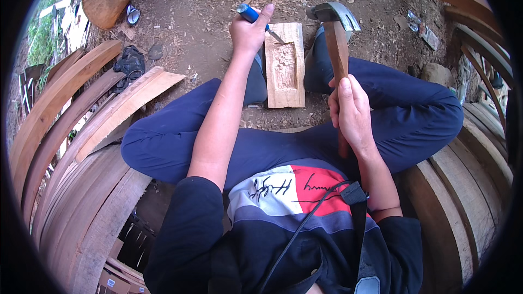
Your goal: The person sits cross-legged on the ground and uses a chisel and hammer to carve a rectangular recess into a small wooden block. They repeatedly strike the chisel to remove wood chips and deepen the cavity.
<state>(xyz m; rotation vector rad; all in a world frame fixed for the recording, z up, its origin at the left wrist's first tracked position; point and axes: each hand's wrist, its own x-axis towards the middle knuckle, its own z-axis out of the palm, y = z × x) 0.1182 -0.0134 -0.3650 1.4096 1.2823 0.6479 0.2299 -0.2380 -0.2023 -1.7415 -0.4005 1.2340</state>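
A pale wooden block [276, 98] with a rough rectangular hollow cut into it stands between my feet. My left hand [249, 34] is closed round the blue handle of a chisel [248, 13]. The chisel's blade slants down to the far end of the hollow; whether its tip touches the wood I cannot tell. My right hand [351, 110] grips the wooden handle of a claw hammer [336, 49]. The hammer's metal head is raised to the right of the block, apart from the chisel.
Wood chips lie scattered over the dirt ground [201, 32]. Long planks [71, 103] lean at the left, and more boards [457, 0] are at the right. A log piece [106, 4] sits at the far left. Dark boots [320, 65] flank the block; clear plastic litter [424, 30] lies far right.
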